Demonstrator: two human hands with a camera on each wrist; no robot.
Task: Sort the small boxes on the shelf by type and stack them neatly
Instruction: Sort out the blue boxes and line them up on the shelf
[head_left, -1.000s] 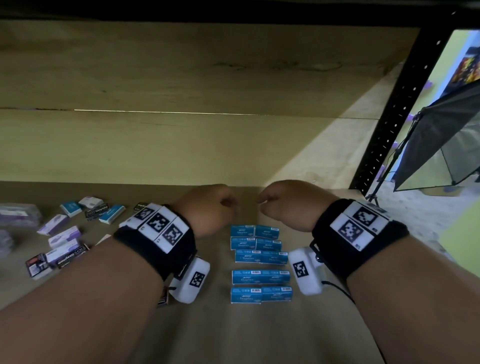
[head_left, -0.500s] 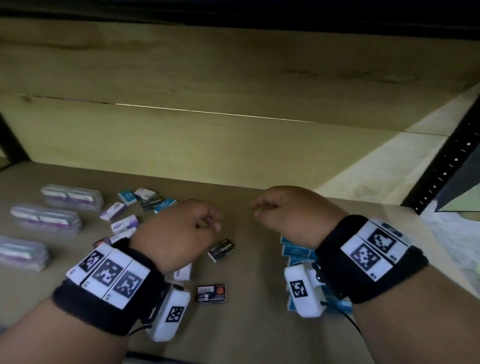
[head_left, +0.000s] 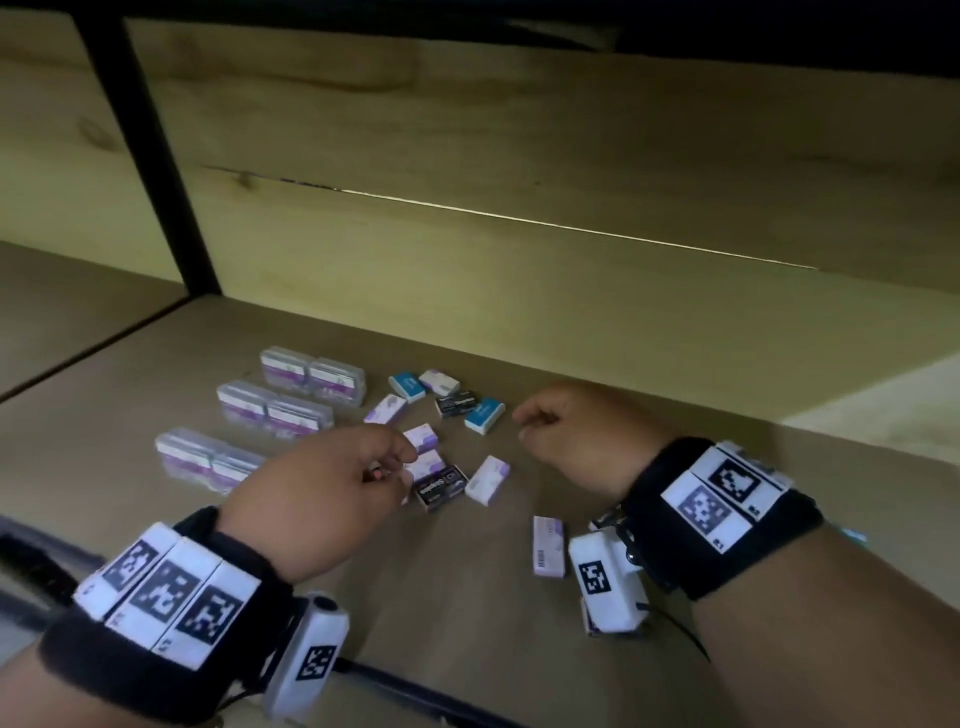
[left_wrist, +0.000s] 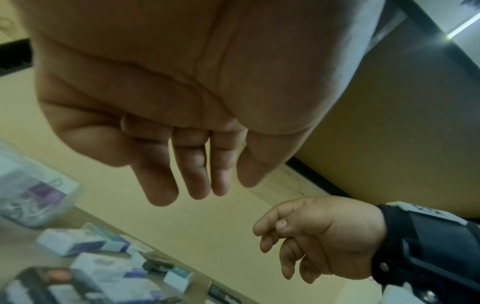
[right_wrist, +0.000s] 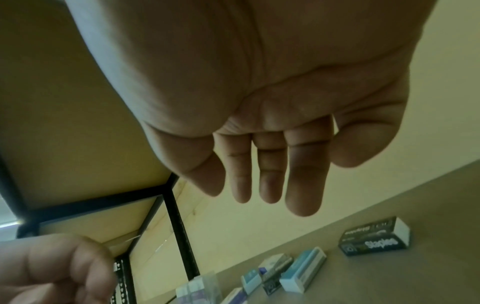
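While the head view lays out the whole scatter of small boxes just left of centre frame, the wrist views catch only their edges. A black staples box lies flat beside a white-and-lilac box, with two teal boxes and another black one further up the frame; all are crisp cardboard oblongs. To their left, three rows of clear plastic cases with lilac labels sit in tidy pairs. One more lilac box lies apart, lower right of centre.

The left hand hovers over the pile's near edge, and only the left wrist view shows its fingers loose, slightly bent and holding nothing. The right hand hangs right of the pile; its own wrist view shows its fingers likewise relaxed and bare. The shelf board is matte brown, the back panel pale wood grain, the upright post black metal.
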